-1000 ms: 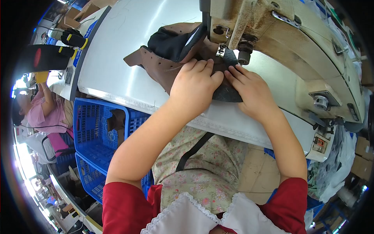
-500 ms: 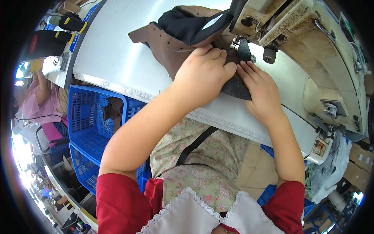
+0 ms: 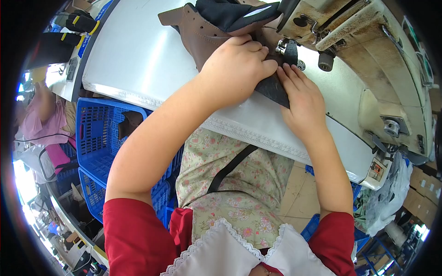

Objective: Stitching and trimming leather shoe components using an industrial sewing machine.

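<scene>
A brown leather shoe upper [image 3: 202, 39] with punched eyelet holes lies on the white sewing table. Its black lining [image 3: 235, 16] bulges out at the far side, and a dark flap [image 3: 275, 89] hangs toward me. My left hand [image 3: 239, 64] is closed over the upper's near part, fingers curled and thumb pressed against it. Flat along the right edge of the dark flap rests my right hand [image 3: 301, 94], fingers stretched out and close together; its thumb is hidden. Just beyond my right fingertips is the sewing machine's presser foot [image 3: 287, 49].
The cream sewing machine [image 3: 363, 55] fills the right side. A printed ruler strip [image 3: 248, 135] follows the table's near edge. Blue plastic crates [image 3: 94, 142] stand below at the left, one holding a brown piece. Another person in pink [image 3: 46, 115] sits far left.
The upper has slid farther away from me and turned a little beside the presser foot. Both my hands have moved along with it, still touching it.
</scene>
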`<action>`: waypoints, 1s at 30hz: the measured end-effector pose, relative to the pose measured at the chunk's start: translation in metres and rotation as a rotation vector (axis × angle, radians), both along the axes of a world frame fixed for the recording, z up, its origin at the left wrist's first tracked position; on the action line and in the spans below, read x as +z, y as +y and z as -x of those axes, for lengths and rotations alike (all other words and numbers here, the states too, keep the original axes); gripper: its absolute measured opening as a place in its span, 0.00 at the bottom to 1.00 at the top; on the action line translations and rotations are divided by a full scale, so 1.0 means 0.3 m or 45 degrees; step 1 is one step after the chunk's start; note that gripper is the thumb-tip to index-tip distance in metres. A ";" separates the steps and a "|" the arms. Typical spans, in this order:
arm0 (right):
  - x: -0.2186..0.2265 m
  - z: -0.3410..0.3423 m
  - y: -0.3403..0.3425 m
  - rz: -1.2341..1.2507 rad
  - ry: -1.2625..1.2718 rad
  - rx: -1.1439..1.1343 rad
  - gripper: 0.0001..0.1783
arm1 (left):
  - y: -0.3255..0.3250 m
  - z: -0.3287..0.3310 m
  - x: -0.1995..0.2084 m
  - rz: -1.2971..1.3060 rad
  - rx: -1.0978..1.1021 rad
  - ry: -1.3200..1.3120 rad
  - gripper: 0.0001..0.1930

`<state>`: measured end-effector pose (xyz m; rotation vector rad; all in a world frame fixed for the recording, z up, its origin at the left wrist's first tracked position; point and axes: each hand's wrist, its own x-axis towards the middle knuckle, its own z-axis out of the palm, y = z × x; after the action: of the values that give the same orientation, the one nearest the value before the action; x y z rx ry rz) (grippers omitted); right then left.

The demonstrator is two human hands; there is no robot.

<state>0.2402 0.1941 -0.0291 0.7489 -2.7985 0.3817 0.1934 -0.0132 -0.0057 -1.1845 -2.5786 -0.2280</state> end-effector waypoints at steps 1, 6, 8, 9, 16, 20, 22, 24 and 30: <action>-0.002 -0.001 -0.004 -0.001 -0.001 0.000 0.36 | -0.002 0.003 0.002 -0.001 0.000 -0.001 0.15; -0.014 -0.006 -0.023 0.052 0.040 -0.054 0.34 | -0.007 0.014 0.000 0.061 -0.010 -0.041 0.15; -0.018 -0.006 -0.034 0.050 0.044 -0.064 0.34 | -0.012 0.021 0.007 0.068 -0.023 -0.053 0.15; -0.019 -0.006 -0.039 0.049 0.050 -0.074 0.34 | -0.015 0.026 0.010 0.076 -0.038 -0.063 0.15; -0.022 -0.007 -0.062 0.061 0.062 -0.116 0.34 | -0.025 0.056 0.013 0.123 -0.064 -0.050 0.19; -0.021 -0.005 -0.072 0.070 0.035 -0.151 0.34 | -0.030 0.076 0.016 0.144 -0.091 -0.059 0.20; -0.022 -0.004 -0.076 0.086 0.004 -0.164 0.34 | -0.031 0.085 0.013 0.147 -0.106 -0.061 0.20; -0.026 -0.003 -0.077 0.094 0.001 -0.184 0.34 | -0.032 0.089 0.007 0.118 -0.115 -0.029 0.20; -0.031 -0.005 -0.088 0.091 0.027 -0.209 0.33 | -0.029 0.099 0.009 0.126 -0.132 -0.026 0.22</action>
<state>0.2417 0.1677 -0.0385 0.5008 -2.7844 0.4378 0.1637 -0.0218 -0.0029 -1.3597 -2.5755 -0.1363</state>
